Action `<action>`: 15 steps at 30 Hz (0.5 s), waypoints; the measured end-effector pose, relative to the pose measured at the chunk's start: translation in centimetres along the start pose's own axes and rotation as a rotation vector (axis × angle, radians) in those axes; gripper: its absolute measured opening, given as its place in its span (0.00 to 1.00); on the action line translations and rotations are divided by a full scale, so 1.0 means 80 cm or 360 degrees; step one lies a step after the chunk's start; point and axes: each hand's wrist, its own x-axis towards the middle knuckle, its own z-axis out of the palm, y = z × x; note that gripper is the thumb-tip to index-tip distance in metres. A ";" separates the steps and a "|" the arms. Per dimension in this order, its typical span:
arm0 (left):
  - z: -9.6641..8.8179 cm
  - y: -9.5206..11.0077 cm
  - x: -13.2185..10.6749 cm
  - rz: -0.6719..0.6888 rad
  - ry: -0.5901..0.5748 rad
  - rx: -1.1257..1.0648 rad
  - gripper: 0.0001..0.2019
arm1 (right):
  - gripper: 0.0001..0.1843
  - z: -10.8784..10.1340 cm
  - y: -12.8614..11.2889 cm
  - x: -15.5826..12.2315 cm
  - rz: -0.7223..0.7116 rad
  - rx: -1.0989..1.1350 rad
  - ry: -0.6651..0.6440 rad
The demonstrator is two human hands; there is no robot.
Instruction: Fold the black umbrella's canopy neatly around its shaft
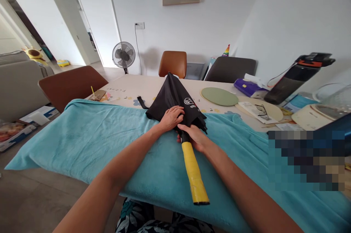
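Note:
A black umbrella (171, 96), partly folded, lies across the turquoise blanket (109, 134). Its tip points away from me, and its yellow-wrapped handle (194, 172) points toward me. A white logo marks the right side of the canopy, while a loose black strap (141, 102) sticks out on the left. My left hand (172, 118) is closed on the lower canopy, fingers curled over the fabric. Around the shaft just above the handle, my right hand (196, 136) is closed with its thumb on top; its other fingers are partly hidden.
The blanket covers the near part of the table (128, 85). At the right are a green round mat (219, 96), glasses (261, 110), a purple tissue box (250, 87) and a tilted dark bottle (296, 77). Chairs (172, 63) and a fan (124, 54) stand behind.

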 end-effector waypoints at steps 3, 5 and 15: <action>0.003 0.002 0.002 0.0001 -0.0034 0.0016 0.11 | 0.08 0.010 -0.001 0.007 0.0050 -0.0058 0.0173; 0.004 0.004 0.002 -0.0001 -0.0035 0.0026 0.11 | 0.05 0.013 -0.004 0.009 0.0082 -0.0141 0.0189; -0.018 0.020 0.013 -0.0108 0.0242 0.0125 0.10 | 0.04 0.033 -0.003 0.018 0.0021 -0.0984 0.0404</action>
